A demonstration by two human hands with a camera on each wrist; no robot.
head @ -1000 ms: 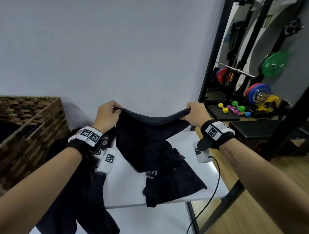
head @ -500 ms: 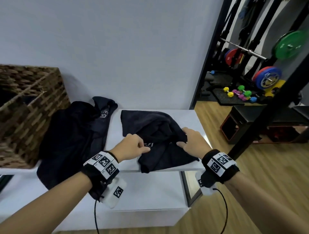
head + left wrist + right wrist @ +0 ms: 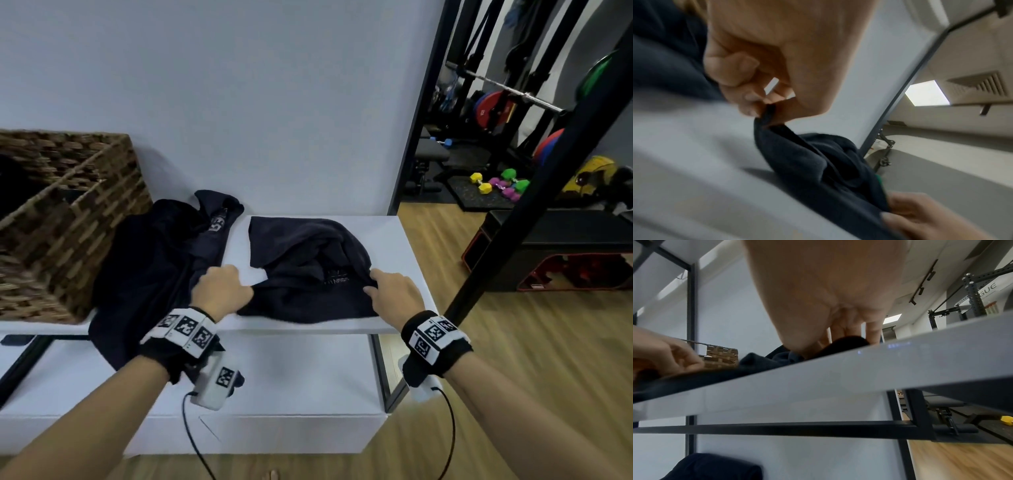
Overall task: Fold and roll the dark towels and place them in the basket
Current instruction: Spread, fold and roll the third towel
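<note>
A dark towel (image 3: 308, 267) lies crumpled on the white shelf (image 3: 400, 240), printed lettering facing up. My left hand (image 3: 222, 287) pinches its near-left corner; in the left wrist view the cloth (image 3: 807, 155) is nipped between thumb and fingertips (image 3: 754, 108). My right hand (image 3: 390, 291) pinches the towel's near-right edge, and its fingers (image 3: 842, 334) curl over the dark fabric (image 3: 846, 342). A second dark towel (image 3: 150, 260) is heaped to the left and hangs over the shelf's front edge. The wicker basket (image 3: 68, 219) stands at the far left with something dark inside.
The shelf meets a pale wall behind and ends at a black metal upright (image 3: 421, 113) on the right. A white box (image 3: 274, 383) sits below the shelf. Gym gear, dumbbells (image 3: 496, 181) and a black bench (image 3: 555, 246) stand on the wooden floor to the right.
The towel was held up stretched between both hands; it has come down onto the shelf. Both hands moved apart, pulling its near edge wider while keeping their grip.
</note>
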